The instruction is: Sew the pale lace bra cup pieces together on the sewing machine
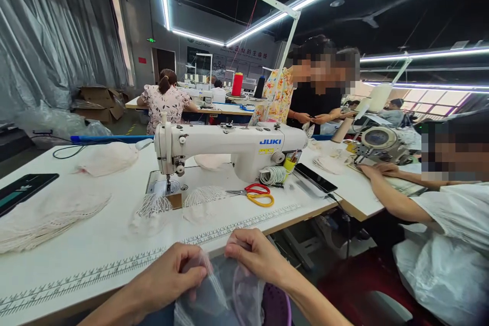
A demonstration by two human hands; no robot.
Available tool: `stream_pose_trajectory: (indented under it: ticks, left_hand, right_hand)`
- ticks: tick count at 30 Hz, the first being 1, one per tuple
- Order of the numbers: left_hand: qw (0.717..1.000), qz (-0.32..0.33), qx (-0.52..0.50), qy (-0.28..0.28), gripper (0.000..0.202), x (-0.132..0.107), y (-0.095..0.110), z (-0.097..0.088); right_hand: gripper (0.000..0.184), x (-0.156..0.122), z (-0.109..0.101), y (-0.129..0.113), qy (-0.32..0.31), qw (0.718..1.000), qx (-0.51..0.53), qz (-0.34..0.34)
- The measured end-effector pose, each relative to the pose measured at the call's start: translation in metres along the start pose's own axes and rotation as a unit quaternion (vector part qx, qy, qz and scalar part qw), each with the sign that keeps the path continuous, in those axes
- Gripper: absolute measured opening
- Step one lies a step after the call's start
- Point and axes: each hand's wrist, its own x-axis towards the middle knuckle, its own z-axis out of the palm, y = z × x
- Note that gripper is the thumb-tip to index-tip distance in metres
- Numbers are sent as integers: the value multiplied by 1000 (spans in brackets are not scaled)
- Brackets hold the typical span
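Observation:
My left hand (171,272) and my right hand (254,254) are both closed on a sheer lace fabric piece (225,295), held in my lap just below the front edge of the white sewing table (95,244). The thumbs and fingers pinch its upper edge. A white Juki sewing machine (229,145) stands on the table beyond my hands. Two lace pieces (153,209) lie in front of its needle. Red and yellow handled scissors (255,194) rest to the right of them.
A stack of pale lace pieces (46,216) lies at the left, with a dark phone (23,186) beyond. A tablet (315,178) sits right of the machine. A seated person (439,198) is at the right, two stand behind, and another sews at the back.

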Motion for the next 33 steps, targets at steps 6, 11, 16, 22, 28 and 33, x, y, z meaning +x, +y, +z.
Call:
stream_pose_trajectory:
  ticks: [6,11,16,22,28,33]
  left_hand:
    - [1000,13,6,0,19,0,-3,-1]
    - [997,62,-8,42,42,-2,-18,-1]
    - [997,32,-29,62,59,-12,-35,-14]
    - [992,39,-22,120,48,5,-10,-53]
    - [974,31,147,171,37,73,16,-97]
    - [944,19,259,205,56,106,-3,-104]
  right_hand:
    - [33,2,3,3,3,1000,0,8]
    - [27,-4,6,6,-24,999,-35,7]
    - [18,7,7,4,-65,993,-84,44]
    - [20,50,-18,-17,-2,996,-85,18]
    - [13,109,-61,-10,86,970,-224,31]
    - [7,135,-67,23,126,934,-334,26]
